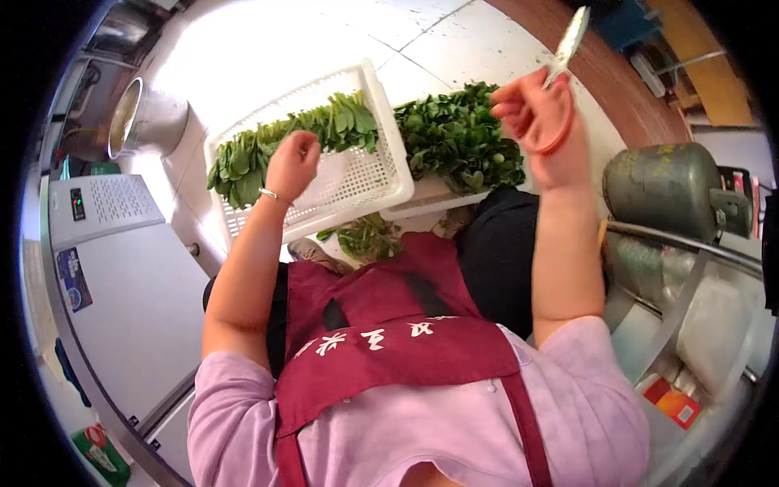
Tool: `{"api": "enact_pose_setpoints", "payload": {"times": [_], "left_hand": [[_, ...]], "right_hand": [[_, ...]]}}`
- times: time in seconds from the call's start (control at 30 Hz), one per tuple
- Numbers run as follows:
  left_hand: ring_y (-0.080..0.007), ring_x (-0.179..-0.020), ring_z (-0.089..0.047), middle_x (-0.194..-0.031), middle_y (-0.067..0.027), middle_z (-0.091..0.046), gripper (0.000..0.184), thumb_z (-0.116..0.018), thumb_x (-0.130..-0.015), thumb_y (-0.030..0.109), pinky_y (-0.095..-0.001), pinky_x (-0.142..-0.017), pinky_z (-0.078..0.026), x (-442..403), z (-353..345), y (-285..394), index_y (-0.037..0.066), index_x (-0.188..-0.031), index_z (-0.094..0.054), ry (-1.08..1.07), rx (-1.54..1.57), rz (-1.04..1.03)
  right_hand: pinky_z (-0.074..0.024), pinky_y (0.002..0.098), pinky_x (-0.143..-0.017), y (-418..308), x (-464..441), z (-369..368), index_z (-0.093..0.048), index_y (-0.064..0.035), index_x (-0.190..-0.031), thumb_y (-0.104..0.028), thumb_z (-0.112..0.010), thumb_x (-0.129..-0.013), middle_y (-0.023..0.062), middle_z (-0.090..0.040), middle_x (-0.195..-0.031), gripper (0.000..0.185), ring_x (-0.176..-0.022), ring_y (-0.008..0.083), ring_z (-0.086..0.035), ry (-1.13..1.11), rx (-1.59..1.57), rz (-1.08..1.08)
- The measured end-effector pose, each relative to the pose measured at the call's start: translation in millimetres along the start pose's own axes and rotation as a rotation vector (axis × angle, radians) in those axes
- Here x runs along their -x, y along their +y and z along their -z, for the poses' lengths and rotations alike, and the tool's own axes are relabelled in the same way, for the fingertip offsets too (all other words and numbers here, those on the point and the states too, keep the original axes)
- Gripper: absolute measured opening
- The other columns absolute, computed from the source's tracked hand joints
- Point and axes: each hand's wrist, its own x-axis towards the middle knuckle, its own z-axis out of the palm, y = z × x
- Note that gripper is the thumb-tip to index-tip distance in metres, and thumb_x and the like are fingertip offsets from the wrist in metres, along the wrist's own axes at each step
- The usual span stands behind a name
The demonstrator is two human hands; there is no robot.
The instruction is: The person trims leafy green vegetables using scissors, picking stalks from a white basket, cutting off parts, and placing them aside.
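In the head view, my left hand (295, 169) is closed, its fingers curled above a white plastic basket (391, 130). What its fingers hold, if anything, is hidden. Leafy greens (350, 122) lie in a row across that basket, stems toward the far side. My right hand (535, 122) is raised at the right, wrapped round a pair of scissors (571, 39) with red-orange handle loops; the blades point up and away, with green bits on them. Below and left of it, a heap of dark leafy greens (458, 134) fills a second white tray (422, 207).
Loose leaves (365, 238) lie on the floor by my shoes. A large metal pot (150, 120) and a white chest freezer (134, 292) stand left. At right are a gas cylinder (661, 191) and a metal rack (690, 243) with bags.
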Motion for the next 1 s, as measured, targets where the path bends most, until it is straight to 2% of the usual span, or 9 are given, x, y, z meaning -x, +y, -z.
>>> {"api": "enact_pose_setpoints", "payload": {"times": [0.07, 0.2, 0.3, 0.37, 0.47, 0.6, 0.67, 0.8, 1.0], "left_hand": [[-0.0261, -0.069, -0.061, -0.083, -0.0126, -0.062, 0.016, -0.057, -0.083, 0.016, -0.0339, -0.066, -0.049, 12, -11, 28, 0.004, -0.092, -0.061, -0.187, 0.01, -0.082], [-0.0258, -0.066, -0.06, -0.082, -0.0123, -0.061, 0.011, -0.059, -0.082, 0.013, -0.0344, -0.061, -0.048, 38, -26, 63, 0.004, -0.089, -0.061, -0.243, 0.017, -0.131], [-0.0259, -0.067, -0.06, -0.082, -0.0129, -0.061, 0.011, -0.059, -0.081, 0.011, -0.0342, -0.06, -0.048, 53, -31, 65, 0.003, -0.088, -0.061, -0.257, 0.039, -0.168], [-0.0258, -0.067, -0.06, -0.081, -0.0135, -0.061, 0.009, -0.059, -0.081, 0.008, -0.0331, -0.06, -0.048, 59, -28, 68, 0.002, -0.087, -0.061, -0.33, 0.067, -0.086], [-0.0245, -0.065, -0.059, -0.079, -0.0139, -0.061, 0.008, -0.058, -0.081, 0.007, -0.0321, -0.058, -0.047, 65, -30, 65, 0.002, -0.087, -0.061, -0.368, 0.036, -0.091], [-0.0228, -0.058, -0.057, -0.075, -0.0129, -0.059, 0.007, -0.057, -0.081, 0.005, -0.0312, -0.054, -0.045, 63, -39, 70, 0.001, -0.085, -0.061, -0.409, 0.013, -0.062], [-0.0228, -0.055, -0.056, -0.074, -0.0125, -0.058, 0.007, -0.057, -0.081, 0.005, -0.0305, -0.052, -0.045, 59, -43, 80, 0.001, -0.085, -0.061, -0.431, 0.036, -0.058], [-0.0221, -0.055, -0.057, -0.074, -0.0123, -0.059, 0.007, -0.058, -0.081, 0.005, -0.0306, -0.052, -0.046, 50, -55, 92, 0.002, -0.086, -0.062, -0.491, 0.074, -0.07], [-0.0207, -0.054, -0.057, -0.076, -0.0121, -0.059, 0.007, -0.058, -0.081, 0.004, -0.029, -0.052, -0.046, 45, -69, 90, 0.002, -0.086, -0.062, -0.534, 0.077, -0.116]], "right_hand": [[-0.0464, 0.026, -0.066, -11, -12, 34, -0.06, 0.0017, -0.091, -0.03, -0.06, -0.086, 0.0104, -0.063, -0.083, 0.032, -0.074, 0.014, -0.06, 0.046, 0.137, 0.099], [-0.0476, 0.0252, -0.068, 41, -50, 142, -0.061, 0.0025, -0.091, -0.034, -0.066, -0.082, 0.0092, -0.064, -0.082, 0.038, -0.072, 0.0138, -0.059, 0.12, 0.479, -0.088], [-0.0456, 0.0236, -0.065, 105, -51, 215, -0.064, 0.0003, -0.095, -0.031, -0.064, -0.084, 0.0086, -0.064, -0.084, 0.033, -0.072, 0.0112, -0.058, 0.239, 0.621, -0.424], [-0.0477, 0.0299, -0.068, 172, -52, 277, -0.065, -0.0044, -0.089, -0.05, -0.065, -0.078, 0.0081, -0.066, -0.082, 0.047, -0.077, 0.0168, -0.062, 0.197, 0.929, -0.65], [-0.0479, 0.0339, -0.073, 202, -26, 264, -0.063, -0.0068, -0.096, -0.062, -0.064, -0.07, 0.0111, -0.066, -0.087, 0.061, -0.085, 0.0237, -0.064, 0.224, 1.336, -0.543], [-0.0474, 0.0368, -0.077, 217, -25, 245, -0.06, -0.0074, -0.105, -0.066, -0.066, -0.064, 0.0137, -0.066, -0.094, 0.072, -0.092, 0.029, -0.062, 0.173, 1.13, -0.48], [-0.0466, 0.0363, -0.082, 218, -33, 237, -0.056, -0.0072, -0.112, -0.065, -0.069, -0.061, 0.0145, -0.064, -0.1, 0.078, -0.094, 0.0298, -0.061, -0.039, 1.399, -0.566], [-0.0464, 0.0376, -0.085, 246, -38, 236, -0.055, -0.0074, -0.112, -0.063, -0.072, -0.058, 0.0137, -0.06, -0.109, 0.08, -0.102, 0.0285, -0.057, -0.034, 1.538, -0.425], [-0.0468, 0.0398, -0.083, 288, -27, 240, -0.056, -0.0069, -0.105, -0.042, -0.072, -0.067, 0.0129, -0.061, -0.104, 0.054, -0.099, 0.0291, -0.057, 0.035, 1.471, -0.251]]}}
